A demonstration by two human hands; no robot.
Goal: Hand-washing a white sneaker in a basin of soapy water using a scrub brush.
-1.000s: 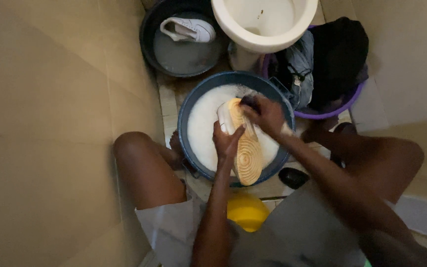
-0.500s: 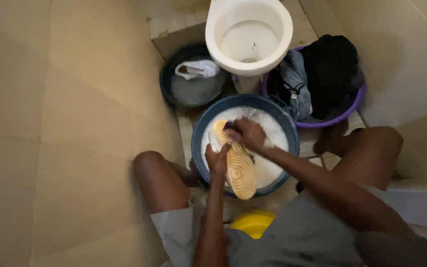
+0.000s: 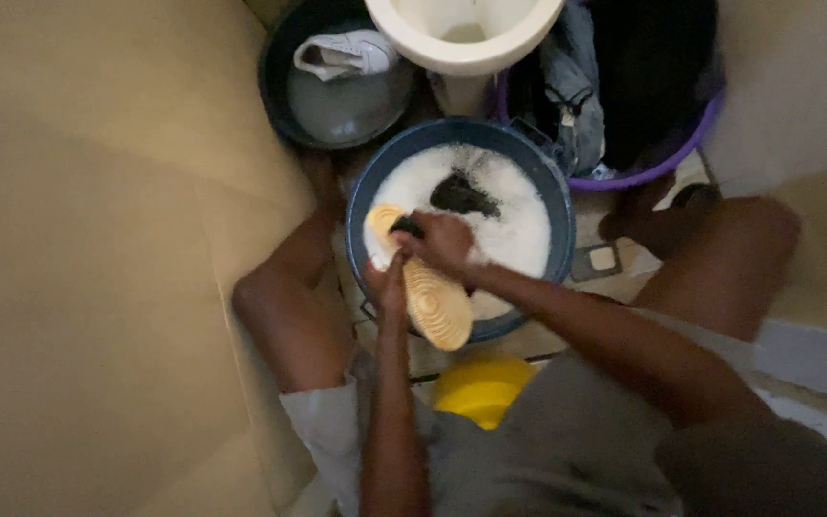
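Observation:
A shoe with a tan ridged sole is turned sole-up over the left rim of a blue basin full of white suds. My left hand grips the shoe at its side. My right hand presses a small dark brush onto the front of the sole. A dark item lies half sunk in the foam behind my hands.
A dark basin of water with a white shoe stands at the back left, beside a white toilet bowl. A purple tub of dark clothes is at the back right. A yellow stool is under me. Tiled walls close in on both sides.
The view has shifted, so the basins sit further left and higher. My right hand with the brush has moved along the sole toward its front end. The left hand still holds the shoe.

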